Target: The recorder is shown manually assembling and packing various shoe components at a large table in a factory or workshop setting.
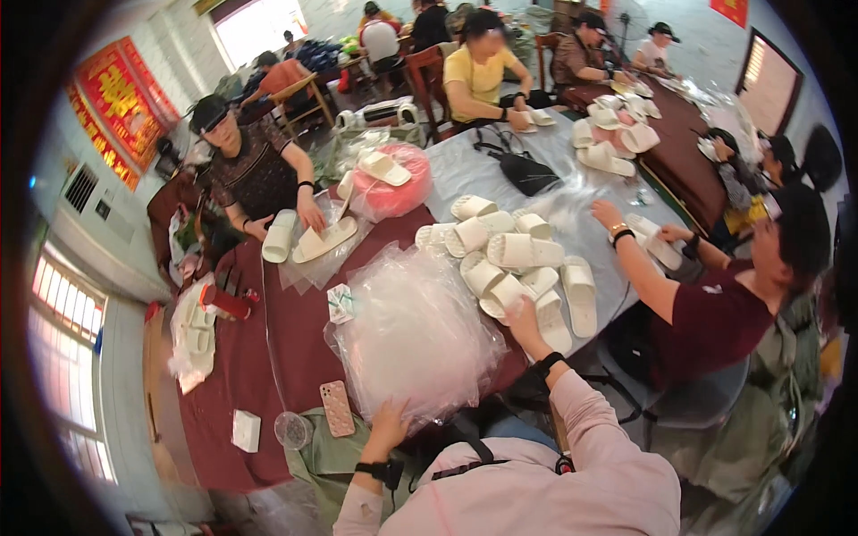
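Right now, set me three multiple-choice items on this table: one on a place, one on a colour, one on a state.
1. Where does the left hand rest?
A. on the stack of clear bags
B. on the phone
C. on a chair

2. What colour are the slippers?
A. black
B. white
C. green

3. How is the right hand?
A. resting in the lap
B. raised overhead
C. reaching to a slipper in the pile

Key: 1 A, fingers lie on the bags' near edge; 2 B, all pale white; 3 C, hand meets the pile.
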`<state>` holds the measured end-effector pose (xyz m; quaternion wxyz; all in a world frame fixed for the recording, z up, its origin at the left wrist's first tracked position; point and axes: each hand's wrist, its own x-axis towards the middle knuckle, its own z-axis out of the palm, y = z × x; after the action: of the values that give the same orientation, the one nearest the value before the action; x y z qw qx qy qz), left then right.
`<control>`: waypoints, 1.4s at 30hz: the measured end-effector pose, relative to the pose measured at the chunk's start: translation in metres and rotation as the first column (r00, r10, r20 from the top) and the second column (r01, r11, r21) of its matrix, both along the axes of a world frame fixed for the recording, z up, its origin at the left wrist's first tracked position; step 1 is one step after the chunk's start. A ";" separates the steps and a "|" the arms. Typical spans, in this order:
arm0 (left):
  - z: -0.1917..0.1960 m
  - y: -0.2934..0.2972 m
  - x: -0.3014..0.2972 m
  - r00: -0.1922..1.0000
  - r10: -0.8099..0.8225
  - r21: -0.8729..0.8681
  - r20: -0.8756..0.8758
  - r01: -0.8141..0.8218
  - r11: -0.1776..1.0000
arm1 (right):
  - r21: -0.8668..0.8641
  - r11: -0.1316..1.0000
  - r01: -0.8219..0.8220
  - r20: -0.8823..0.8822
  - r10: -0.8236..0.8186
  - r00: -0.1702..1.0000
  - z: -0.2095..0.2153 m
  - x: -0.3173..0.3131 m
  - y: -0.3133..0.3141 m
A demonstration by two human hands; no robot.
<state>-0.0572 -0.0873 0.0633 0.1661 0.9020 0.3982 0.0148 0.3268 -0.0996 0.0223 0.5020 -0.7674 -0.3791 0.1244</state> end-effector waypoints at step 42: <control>-0.095 0.027 0.065 0.940 0.132 -0.191 -0.314 -0.198 0.961 | 0.135 0.990 0.038 -0.643 0.058 0.764 -0.010 0.076 0.069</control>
<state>0.0078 -0.0600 -0.0319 0.2009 0.8332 0.4925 -0.1514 0.4030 -0.0306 0.0127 0.6534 -0.6386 -0.1952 0.3565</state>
